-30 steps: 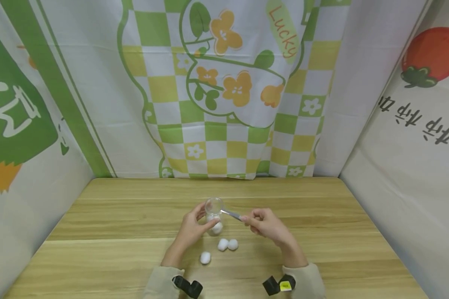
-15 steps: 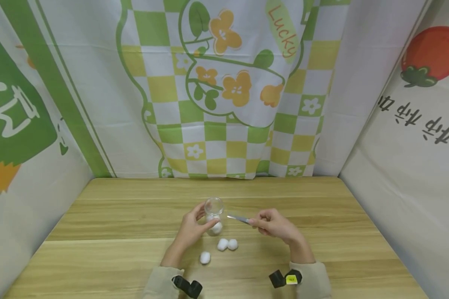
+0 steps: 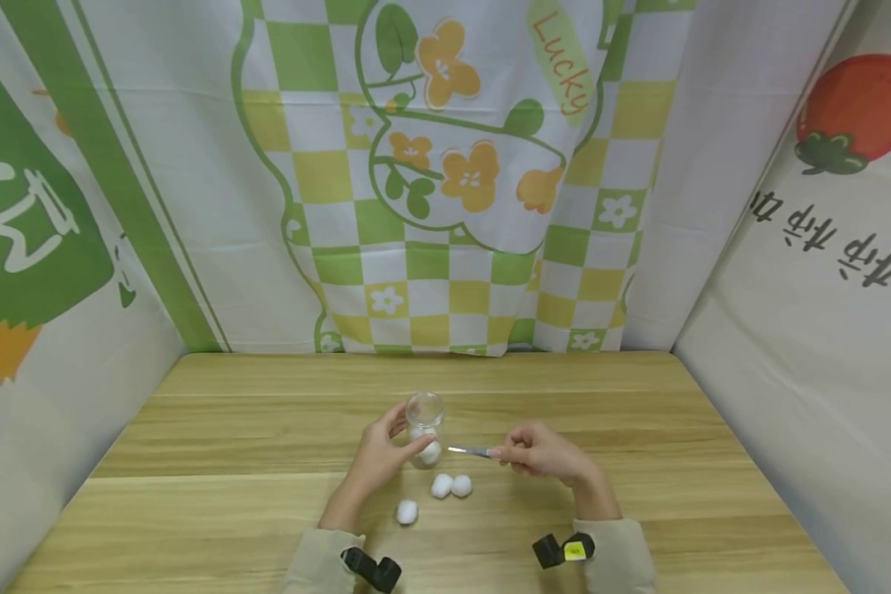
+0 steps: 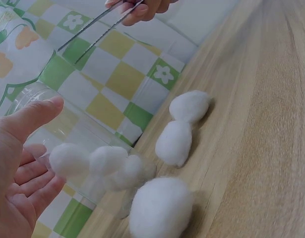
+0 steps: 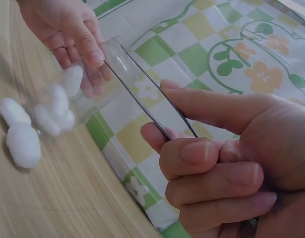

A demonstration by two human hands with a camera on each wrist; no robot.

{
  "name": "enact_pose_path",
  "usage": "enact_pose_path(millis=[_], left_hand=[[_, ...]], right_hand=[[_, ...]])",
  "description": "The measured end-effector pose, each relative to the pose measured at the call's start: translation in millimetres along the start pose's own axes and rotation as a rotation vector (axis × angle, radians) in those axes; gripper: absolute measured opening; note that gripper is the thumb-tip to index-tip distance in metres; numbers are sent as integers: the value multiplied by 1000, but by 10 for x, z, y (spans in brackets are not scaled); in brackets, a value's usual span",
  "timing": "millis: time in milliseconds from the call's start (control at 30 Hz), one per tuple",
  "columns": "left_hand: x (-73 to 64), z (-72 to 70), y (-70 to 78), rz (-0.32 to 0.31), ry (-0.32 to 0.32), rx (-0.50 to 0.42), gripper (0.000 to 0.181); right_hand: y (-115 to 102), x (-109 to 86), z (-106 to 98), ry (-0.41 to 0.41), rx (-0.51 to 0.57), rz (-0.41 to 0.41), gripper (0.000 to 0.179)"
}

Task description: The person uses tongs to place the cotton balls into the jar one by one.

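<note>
My left hand (image 3: 379, 452) holds a clear jar (image 3: 425, 422) upright on the table, thumb on the near side and fingers behind. Several white cotton balls (image 4: 110, 159) lie in its lower part, seen through the wall. With my right hand (image 3: 548, 455) I pinch metal tweezers (image 3: 471, 451) between thumb and fingers. Their tips point left toward the jar, apart from each other with nothing between them. In front of the jar, two cotton balls (image 3: 451, 486) lie side by side, and a single cotton ball (image 3: 407, 512) sits nearer to me.
The wooden table (image 3: 267, 445) reaches back to a patterned cloth (image 3: 445, 280) hanging behind it. Pale printed sheets (image 3: 809, 371) stand along the sides. A black camera (image 3: 371, 569) is strapped over each sleeve.
My right hand has drawn the tweezers rightward from the jar's mouth, then lowered them beside the jar. The left hand, the jar and the loose cotton balls have stayed put.
</note>
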State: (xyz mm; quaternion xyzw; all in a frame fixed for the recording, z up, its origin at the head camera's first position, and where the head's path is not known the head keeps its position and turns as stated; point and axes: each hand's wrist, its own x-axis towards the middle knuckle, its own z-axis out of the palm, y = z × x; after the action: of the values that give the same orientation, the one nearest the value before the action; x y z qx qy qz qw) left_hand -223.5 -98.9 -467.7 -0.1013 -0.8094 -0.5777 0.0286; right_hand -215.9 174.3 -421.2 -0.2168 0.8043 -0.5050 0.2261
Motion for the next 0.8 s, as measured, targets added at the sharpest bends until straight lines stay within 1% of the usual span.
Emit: enact_pose_path(millis=[133,500,667,800], left_hand=[[-2,-1,3,-2,0,2,69],[4,0,-6,-8,2,17,69],[7,1,-21,-6,-1,25,70],[7,1,-27,-2,-2,28,70]], right_hand=[[24,35,37,-7,-39,-16,45],[65,87,125,-8,-39,19,42],[64,122,203,-11,-52,46,38],[66,150,260,-22,-68,48,38]])
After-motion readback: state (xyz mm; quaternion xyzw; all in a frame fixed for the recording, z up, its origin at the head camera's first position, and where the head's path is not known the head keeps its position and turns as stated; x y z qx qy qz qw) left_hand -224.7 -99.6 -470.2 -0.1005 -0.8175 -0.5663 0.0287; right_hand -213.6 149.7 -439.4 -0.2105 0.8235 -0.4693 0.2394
